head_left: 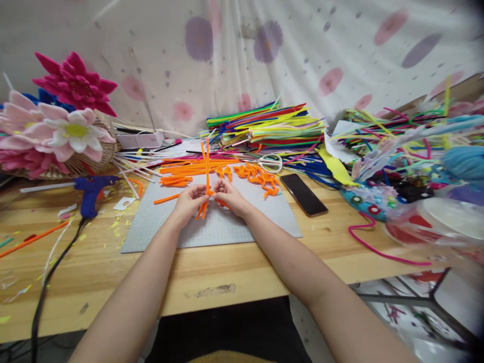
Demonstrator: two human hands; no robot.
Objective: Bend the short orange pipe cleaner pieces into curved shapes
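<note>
Over a grey cutting mat (227, 227), my left hand (188, 201) and my right hand (230, 196) meet and pinch a bundle of orange pipe cleaners (206, 171). Some stems stand up from my fingers and short ends hang below them. Both hands are closed on the bundle. More orange pipe cleaners (189, 169) lie straight on the far part of the mat, and a heap of bent orange pieces (259, 176) lies to their right.
A blue glue gun (91, 189) with a black cord lies at the left. Scissors (270, 162) and a black phone (303, 194) are right of the mat. Stacked coloured pipe cleaners (268, 126) fill the back; felt flowers (56, 126) stand far left.
</note>
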